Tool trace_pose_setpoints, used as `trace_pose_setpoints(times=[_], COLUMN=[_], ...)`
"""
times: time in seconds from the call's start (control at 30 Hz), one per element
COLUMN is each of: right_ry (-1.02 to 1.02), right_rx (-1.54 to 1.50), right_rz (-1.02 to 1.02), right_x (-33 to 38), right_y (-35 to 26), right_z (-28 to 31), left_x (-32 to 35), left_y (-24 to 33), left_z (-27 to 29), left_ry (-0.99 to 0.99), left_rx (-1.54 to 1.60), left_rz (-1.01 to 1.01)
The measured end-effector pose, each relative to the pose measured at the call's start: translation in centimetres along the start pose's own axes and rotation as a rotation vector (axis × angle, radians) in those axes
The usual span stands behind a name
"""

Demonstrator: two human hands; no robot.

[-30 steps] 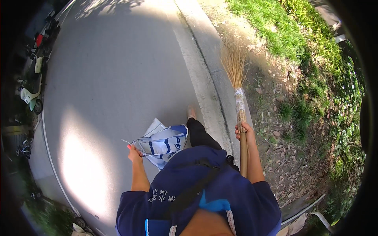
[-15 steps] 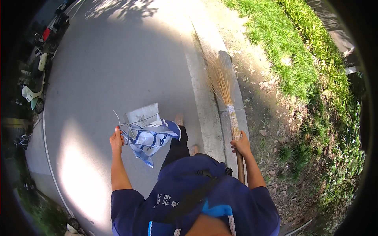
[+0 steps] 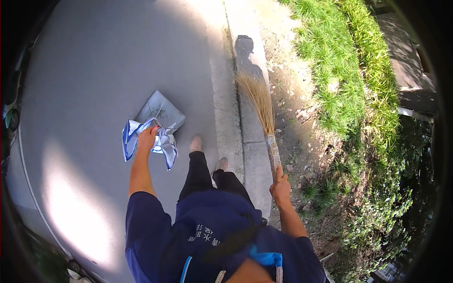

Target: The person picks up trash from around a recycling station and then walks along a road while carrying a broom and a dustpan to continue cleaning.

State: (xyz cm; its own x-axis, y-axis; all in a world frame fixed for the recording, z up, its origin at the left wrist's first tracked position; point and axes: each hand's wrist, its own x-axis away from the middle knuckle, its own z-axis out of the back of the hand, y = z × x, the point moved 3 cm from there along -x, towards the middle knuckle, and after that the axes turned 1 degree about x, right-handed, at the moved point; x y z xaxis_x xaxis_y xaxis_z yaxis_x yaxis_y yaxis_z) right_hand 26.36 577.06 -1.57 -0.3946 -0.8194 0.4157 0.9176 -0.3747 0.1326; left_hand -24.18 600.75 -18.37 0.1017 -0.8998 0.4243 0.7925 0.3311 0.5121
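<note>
My left hand (image 3: pixel 147 137) is closed round the thin wire handle of a grey scoop-like dustpan (image 3: pixel 177 118), out ahead of me over the road. A blue and white plastic bag (image 3: pixel 165 145) hangs crumpled about the same hand and covers part of the handle. Inside the pan's open top a little dark debris shows. Over on the right, my right hand (image 3: pixel 280 186) grips the shaft of a straw broom (image 3: pixel 259 101). Its binding is wrapped in pale tape, and the bristles point forward, fanned out above the kerb strip.
A concrete kerb (image 3: pixel 224 94) runs forward along the right edge of the grey road (image 3: pixel 94 85). Beyond it lie bare soil with dry leaves and a band of grass (image 3: pixel 325 61). Shrubs (image 3: pixel 377 217) grow at the lower right. A parked scooter (image 3: pixel 12 111) stands at the far left.
The dustpan has swung round and shows its inside. My left hand has moved forward and slightly right, with the bag bunched closer. The broom has shifted a little left, and both shoes now show.
</note>
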Motion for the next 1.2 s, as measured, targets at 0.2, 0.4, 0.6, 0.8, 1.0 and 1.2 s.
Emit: trace_pose_setpoints(times=[0.2, 0.4, 0.6, 0.8, 1.0, 1.2], right_ry=[-0.488, -0.243, -0.278, -0.402, -0.533, -0.428], right_rx=[-1.422, -0.399, -1.720, -0.811, -0.997, -1.237], right_rz=[-0.375, 0.088, -0.628, -0.061, -0.296, -0.392], right_x=[3.5, 8.4, -1.6, -5.1, 1.5, 0.7], right_y=[6.4, 6.8, 3.5, 4.2, 8.5, 3.9], right_z=[3.6, 12.0, 6.3, 8.1, 13.8, 12.8], left_x=[-5.1, -7.2, -7.2, -7.2, -7.2, -7.4], left_y=[1.3, 3.0, 2.5, 2.1, 2.2, 1.5], left_z=[-2.6, -1.8, -2.8, -2.9, -2.4, -3.0], left_ry=[-0.110, -0.155, -0.149, -0.167, -0.153, -0.139], left_rx=[-0.030, -0.073, -0.037, -0.062, -0.018, -0.001], left_rz=[0.105, 0.103, 0.103, 0.115, 0.094, 0.076])
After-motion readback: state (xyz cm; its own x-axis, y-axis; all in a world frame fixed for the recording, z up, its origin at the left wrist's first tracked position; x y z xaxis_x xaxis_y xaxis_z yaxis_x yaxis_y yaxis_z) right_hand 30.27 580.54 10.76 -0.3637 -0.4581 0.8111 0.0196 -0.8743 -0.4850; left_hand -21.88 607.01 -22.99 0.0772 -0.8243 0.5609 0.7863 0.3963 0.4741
